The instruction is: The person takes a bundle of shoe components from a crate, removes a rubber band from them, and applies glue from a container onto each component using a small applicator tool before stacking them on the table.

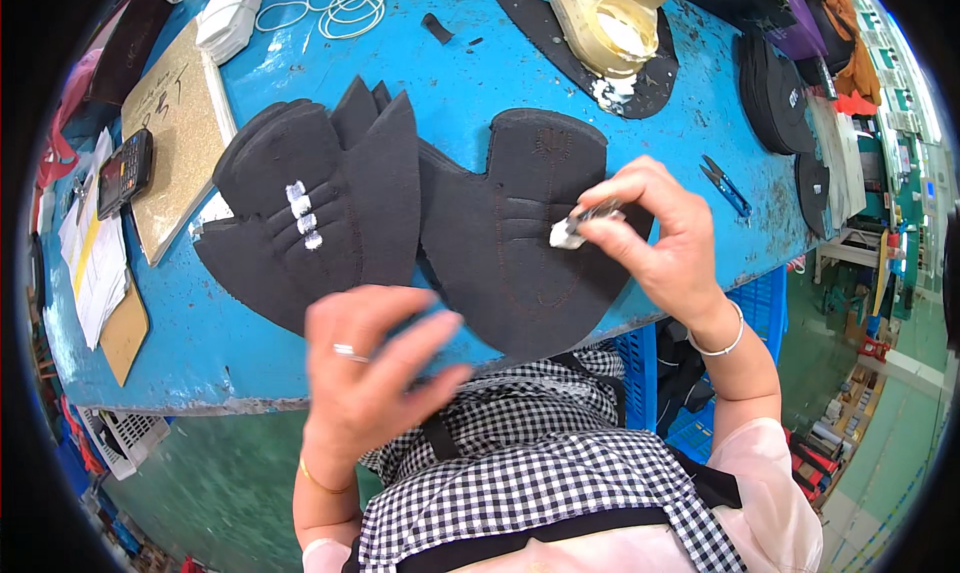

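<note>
In a pinch, my right hand (655, 233) holds a short dark applicator (597, 211) with a lump of white paste (565, 235) at its tip. The tip is over a black shaped shoe piece (530, 293) with stitched lines, at the table's front edge. My left hand (375, 358) is blurred, its fingers apart and nothing seen in it, just in front of a stack of similar black pieces (385, 183). The upper piece of the stack's left part (275, 163) bears a row of white paste dabs (303, 216).
A paste-smeared tub (605, 33) sits on a black piece at the back. Thread snips (727, 186) lie on the blue table (460, 83) to the right, near stacked black pieces (772, 98). At left are a keypad handset (125, 173), a board (180, 123) and papers (88, 263).
</note>
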A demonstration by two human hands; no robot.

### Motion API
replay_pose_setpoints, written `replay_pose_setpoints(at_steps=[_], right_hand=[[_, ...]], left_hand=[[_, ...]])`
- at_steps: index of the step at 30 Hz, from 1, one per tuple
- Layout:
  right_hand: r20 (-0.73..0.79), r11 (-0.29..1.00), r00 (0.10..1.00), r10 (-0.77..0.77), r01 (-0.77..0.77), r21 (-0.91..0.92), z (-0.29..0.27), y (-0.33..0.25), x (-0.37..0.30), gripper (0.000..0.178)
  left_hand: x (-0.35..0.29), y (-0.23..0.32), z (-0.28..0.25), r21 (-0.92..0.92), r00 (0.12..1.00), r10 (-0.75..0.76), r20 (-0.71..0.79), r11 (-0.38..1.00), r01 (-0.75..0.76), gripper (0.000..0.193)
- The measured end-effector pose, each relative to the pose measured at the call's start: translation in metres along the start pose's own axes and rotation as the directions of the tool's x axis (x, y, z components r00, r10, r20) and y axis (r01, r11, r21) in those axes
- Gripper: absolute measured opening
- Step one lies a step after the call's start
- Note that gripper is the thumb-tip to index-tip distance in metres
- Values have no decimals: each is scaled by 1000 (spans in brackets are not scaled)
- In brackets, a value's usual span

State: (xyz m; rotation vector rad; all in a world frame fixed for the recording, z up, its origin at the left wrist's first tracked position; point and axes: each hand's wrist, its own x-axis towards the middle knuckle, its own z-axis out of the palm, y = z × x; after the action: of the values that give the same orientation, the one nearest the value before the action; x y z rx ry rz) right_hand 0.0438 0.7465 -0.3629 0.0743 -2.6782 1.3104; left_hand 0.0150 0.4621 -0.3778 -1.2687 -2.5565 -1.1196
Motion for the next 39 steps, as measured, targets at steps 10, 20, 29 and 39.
replay_pose_setpoints(at_steps=[10,20,29,39], right_hand=[[-44,847,910,-412,364,-388,7,15,30,22],[-9,936,956,-294,286,-207,-7,-5,7,20],[-392,994,917,-68,29,-103,-53,76,109,18],[-330,949,916,-230,136,-285,-64,69,117,19]], left_hand=[[14,31,45,-61,984,140,111,989,-134,39],[26,34,45,61,976,198,95,977,-204,32],[19,43,7,56,850,507,-142,862,-504,39],[-126,-71,-11,976,360,930,-72,-10,219,33]])
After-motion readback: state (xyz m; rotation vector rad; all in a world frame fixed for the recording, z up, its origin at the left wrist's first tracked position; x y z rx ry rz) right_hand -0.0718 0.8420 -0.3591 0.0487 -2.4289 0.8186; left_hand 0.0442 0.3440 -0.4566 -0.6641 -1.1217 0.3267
